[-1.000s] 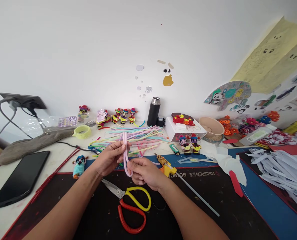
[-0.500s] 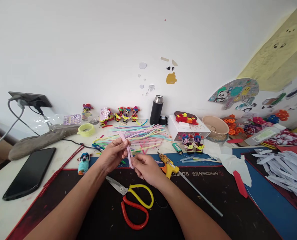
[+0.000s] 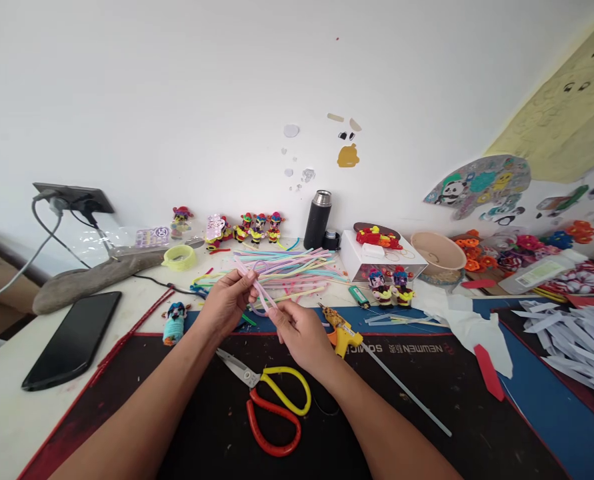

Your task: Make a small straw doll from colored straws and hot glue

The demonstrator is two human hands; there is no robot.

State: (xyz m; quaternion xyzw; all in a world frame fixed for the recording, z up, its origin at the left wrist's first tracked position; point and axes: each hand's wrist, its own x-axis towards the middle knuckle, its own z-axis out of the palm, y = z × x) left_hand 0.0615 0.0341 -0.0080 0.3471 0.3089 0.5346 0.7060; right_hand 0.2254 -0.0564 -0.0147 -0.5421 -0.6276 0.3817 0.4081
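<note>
Between my hands are pale pink-lilac pipe cleaners (image 3: 263,293), bent into a narrow loop. My left hand (image 3: 231,300) pinches them near their upper end, thumb on top. My right hand (image 3: 297,328) has its thumb and fingers closed on their lower end. How many strands there are I cannot tell. Behind my hands lies a loose pile of pastel pipe cleaners (image 3: 297,267). Scissors (image 3: 251,379) with one yellow and one red handle rest on the black mat below my hands. A yellow glue gun (image 3: 345,339) with a long glue stick lies right of my right hand.
A smartphone (image 3: 74,340) and a small blue figure (image 3: 173,325) are at the left. Along the wall stand several figures (image 3: 259,228), a black thermos (image 3: 319,220) and a white box (image 3: 381,260). White paper strips (image 3: 571,347) are heaped at the right.
The strands between my hands have spread into a more open loop, and my right hand has shifted slightly right. The whole view has moved a little; both hands keep their hold.
</note>
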